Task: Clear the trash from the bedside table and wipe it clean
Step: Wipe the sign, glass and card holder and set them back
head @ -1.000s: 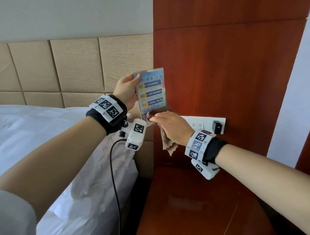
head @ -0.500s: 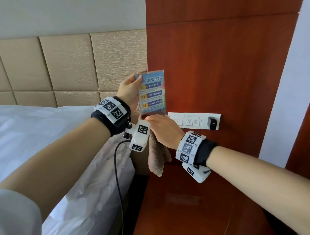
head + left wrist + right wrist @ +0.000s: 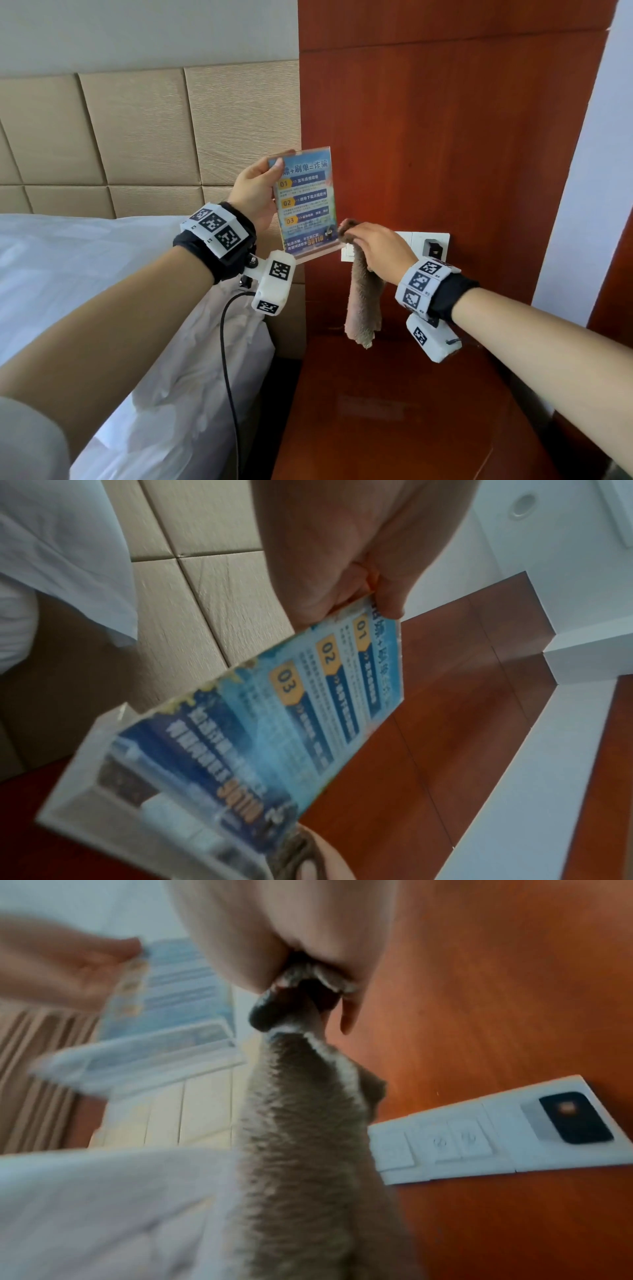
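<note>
Left hand (image 3: 255, 192) pinching upright sign (image 3: 305, 202) by its top corner above the table (image 3: 394, 411), right hand (image 3: 380, 250) gripping hanging cloth (image 3: 364, 301) at the sign's lower right edge, bed (image 3: 68, 274) left.

The small print on the sign (image 3: 305, 202) is too small to read, its clear base (image 3: 143, 813) is blurred at lower left, and the cloth (image 3: 301, 1164) is cut off by the bottom edge.
</note>
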### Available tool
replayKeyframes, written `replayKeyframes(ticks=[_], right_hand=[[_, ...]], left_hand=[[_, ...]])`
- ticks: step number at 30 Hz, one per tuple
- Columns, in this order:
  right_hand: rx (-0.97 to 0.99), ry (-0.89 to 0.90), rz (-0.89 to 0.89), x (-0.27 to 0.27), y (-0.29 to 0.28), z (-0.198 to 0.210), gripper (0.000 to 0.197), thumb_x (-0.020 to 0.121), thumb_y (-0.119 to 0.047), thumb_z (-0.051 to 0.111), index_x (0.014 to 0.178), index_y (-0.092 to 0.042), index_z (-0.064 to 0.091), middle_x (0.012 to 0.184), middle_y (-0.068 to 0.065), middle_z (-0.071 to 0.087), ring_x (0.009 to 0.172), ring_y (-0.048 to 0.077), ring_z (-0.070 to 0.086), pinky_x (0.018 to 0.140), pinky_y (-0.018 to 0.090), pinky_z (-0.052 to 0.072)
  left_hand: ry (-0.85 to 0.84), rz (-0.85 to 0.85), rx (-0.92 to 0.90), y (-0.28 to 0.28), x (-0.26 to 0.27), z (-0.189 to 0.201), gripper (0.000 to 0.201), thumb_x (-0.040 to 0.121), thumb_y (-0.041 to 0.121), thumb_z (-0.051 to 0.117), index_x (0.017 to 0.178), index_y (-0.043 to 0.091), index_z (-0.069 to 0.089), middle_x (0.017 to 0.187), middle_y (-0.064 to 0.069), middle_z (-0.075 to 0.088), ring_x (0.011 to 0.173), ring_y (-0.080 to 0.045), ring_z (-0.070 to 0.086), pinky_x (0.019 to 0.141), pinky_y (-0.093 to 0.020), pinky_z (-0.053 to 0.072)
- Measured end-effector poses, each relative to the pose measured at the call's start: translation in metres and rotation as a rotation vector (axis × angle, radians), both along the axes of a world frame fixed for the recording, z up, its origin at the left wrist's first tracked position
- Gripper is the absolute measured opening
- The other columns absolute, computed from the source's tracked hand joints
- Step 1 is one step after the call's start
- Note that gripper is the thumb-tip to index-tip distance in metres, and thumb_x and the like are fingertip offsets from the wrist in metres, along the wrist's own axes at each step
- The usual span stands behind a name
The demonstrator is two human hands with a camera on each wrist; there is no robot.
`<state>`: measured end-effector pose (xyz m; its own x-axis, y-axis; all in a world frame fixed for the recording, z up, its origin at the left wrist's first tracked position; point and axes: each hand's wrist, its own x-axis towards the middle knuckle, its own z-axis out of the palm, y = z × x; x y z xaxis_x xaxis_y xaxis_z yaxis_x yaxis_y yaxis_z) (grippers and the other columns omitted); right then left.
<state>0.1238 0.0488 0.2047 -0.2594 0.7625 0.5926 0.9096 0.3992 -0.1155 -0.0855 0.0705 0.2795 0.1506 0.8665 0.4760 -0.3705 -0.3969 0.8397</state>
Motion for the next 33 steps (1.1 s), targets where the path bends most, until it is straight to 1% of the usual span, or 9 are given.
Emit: replayKeyframes(ticks=[7, 13, 17, 20, 24, 26, 29, 31, 33], right_hand=[[-0.134, 0.737, 0.042, -0.001, -0.002, 0.022, 0.031, 0.099, -0.011, 0.040, 0.124, -0.005, 0.058, 0.118, 0.015, 0.064, 0.108, 0.032, 0.059, 0.086, 0.030, 0.047], [-0.284, 1.132, 0.212, -0.010, -0.002, 0.039, 0.029, 0.098, -0.015, 0.043, 0.117, -0.007, 0.063, 0.113, 0.010, 0.068, 0.109, 0.025, 0.062, 0.102, 0.044, 0.045], [-0.298, 1.153, 0.310, -0.020, -0.012, 0.046, 0.026, 0.098, -0.009, 0.044, 0.111, -0.005, 0.065, 0.110, 0.013, 0.068, 0.106, 0.029, 0.063, 0.099, 0.042, 0.047], [-0.272, 1.160, 0.371, -0.034, -0.019, 0.051, 0.025, 0.096, -0.005, 0.045, 0.109, -0.002, 0.066, 0.105, 0.014, 0.068, 0.095, 0.025, 0.064, 0.081, 0.031, 0.050], [-0.257, 1.206, 0.379, -0.039, -0.024, 0.051, 0.023, 0.097, -0.008, 0.044, 0.096, -0.010, 0.067, 0.103, 0.012, 0.067, 0.094, 0.021, 0.061, 0.092, 0.036, 0.048], [-0.205, 1.152, 0.379, -0.045, -0.027, 0.047, 0.023, 0.096, -0.009, 0.046, 0.106, -0.008, 0.067, 0.107, 0.010, 0.068, 0.100, 0.022, 0.064, 0.096, 0.038, 0.049], [0.058, 1.055, 0.144, -0.061, -0.025, 0.024, 0.029, 0.098, -0.013, 0.042, 0.116, -0.004, 0.063, 0.110, 0.011, 0.067, 0.103, 0.024, 0.062, 0.091, 0.029, 0.047], [0.165, 1.086, -0.050, -0.062, -0.024, -0.009, 0.030, 0.100, -0.014, 0.038, 0.116, -0.002, 0.061, 0.111, 0.013, 0.066, 0.105, 0.027, 0.059, 0.081, 0.018, 0.038], [0.127, 1.113, -0.133, -0.052, -0.020, -0.047, 0.029, 0.099, -0.014, 0.039, 0.111, -0.001, 0.062, 0.107, 0.016, 0.067, 0.103, 0.030, 0.060, 0.078, 0.020, 0.037]], left_hand=[[0.048, -0.062, -0.032, -0.003, 0.009, -0.008, 0.020, 0.100, 0.017, 0.040, 0.101, 0.009, 0.059, 0.086, -0.005, 0.070, 0.075, -0.014, 0.069, 0.071, -0.031, 0.058], [0.081, -0.008, -0.061, -0.001, 0.015, -0.021, 0.019, 0.099, 0.019, 0.043, 0.093, 0.011, 0.059, 0.084, -0.005, 0.068, 0.073, -0.015, 0.068, 0.073, -0.034, 0.058], [0.333, 0.288, 0.033, 0.002, 0.019, -0.027, 0.020, 0.095, 0.025, 0.052, 0.080, 0.014, 0.059, 0.068, 0.004, 0.065, 0.053, -0.003, 0.061, 0.055, -0.022, 0.052], [0.462, 0.408, 0.090, 0.003, 0.028, -0.038, 0.019, 0.095, 0.028, 0.052, 0.085, 0.015, 0.063, 0.066, 0.008, 0.061, 0.045, 0.005, 0.053, 0.052, -0.020, 0.043], [0.499, 0.336, 0.001, -0.002, 0.034, -0.040, 0.020, 0.090, 0.031, 0.059, 0.094, 0.012, 0.064, 0.086, -0.007, 0.067, 0.074, -0.019, 0.061, 0.074, -0.040, 0.053], [0.549, 0.241, -0.010, -0.006, 0.039, -0.039, 0.021, 0.089, 0.017, 0.061, 0.103, 0.002, 0.060, 0.091, -0.011, 0.062, 0.083, -0.025, 0.058, 0.079, -0.042, 0.050], [0.411, 0.062, -0.201, -0.013, 0.054, -0.053, 0.021, 0.088, 0.022, 0.060, 0.080, 0.002, 0.058, 0.075, -0.012, 0.057, 0.072, -0.026, 0.055, 0.076, -0.041, 0.046], [0.317, 0.024, -0.375, -0.012, 0.067, -0.079, 0.030, 0.095, 0.032, 0.050, 0.078, 0.009, 0.057, 0.079, -0.010, 0.058, 0.074, -0.027, 0.057, 0.084, -0.044, 0.048], [0.321, 0.014, -0.461, -0.009, 0.079, -0.116, 0.028, 0.099, 0.031, 0.044, 0.079, 0.014, 0.055, 0.082, -0.007, 0.059, 0.075, -0.022, 0.058, 0.084, -0.042, 0.049]])
